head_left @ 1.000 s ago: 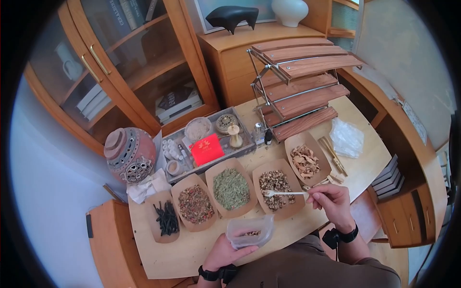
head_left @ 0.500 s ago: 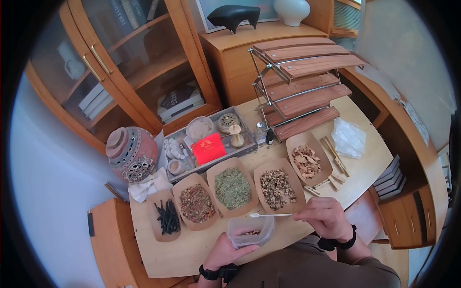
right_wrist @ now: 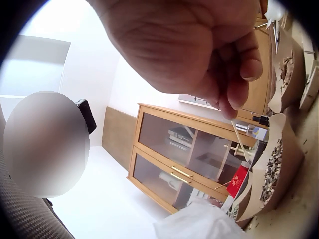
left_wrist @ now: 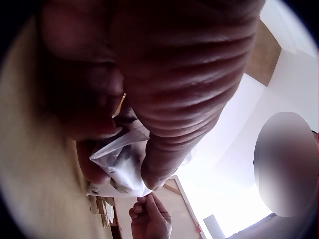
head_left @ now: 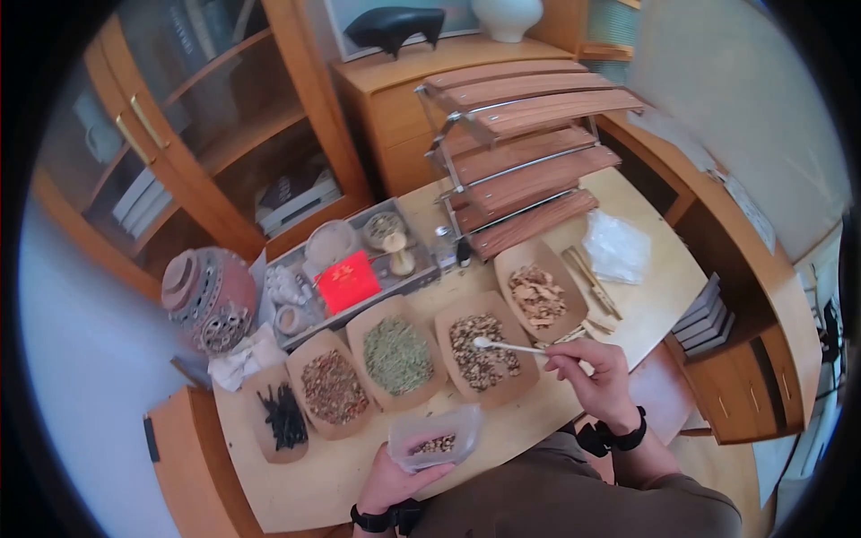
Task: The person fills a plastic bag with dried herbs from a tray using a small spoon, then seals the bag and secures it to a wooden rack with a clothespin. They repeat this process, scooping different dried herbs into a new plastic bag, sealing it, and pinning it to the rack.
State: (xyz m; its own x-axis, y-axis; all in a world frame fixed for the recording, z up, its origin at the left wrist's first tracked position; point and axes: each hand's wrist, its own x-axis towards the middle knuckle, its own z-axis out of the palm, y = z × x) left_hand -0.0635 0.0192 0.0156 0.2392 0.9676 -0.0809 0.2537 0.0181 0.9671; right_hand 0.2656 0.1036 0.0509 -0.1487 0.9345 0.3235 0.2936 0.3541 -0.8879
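White spoon (head_left: 509,346): pinched by the right hand (head_left: 595,377), scoop end over the chopped pieces (head_left: 484,369) in a paper tray (head_left: 524,384) on the surface (head_left: 529,429). Translucent box (head_left: 466,425): gripped by the left hand (head_left: 393,479), just nearside of that tray, containing similar pieces.

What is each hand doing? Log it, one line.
left hand: holds translucent container, dried bits inside | right hand: pinches white spoon | spoon head: over paper tray of chopped pieces, contact unclear
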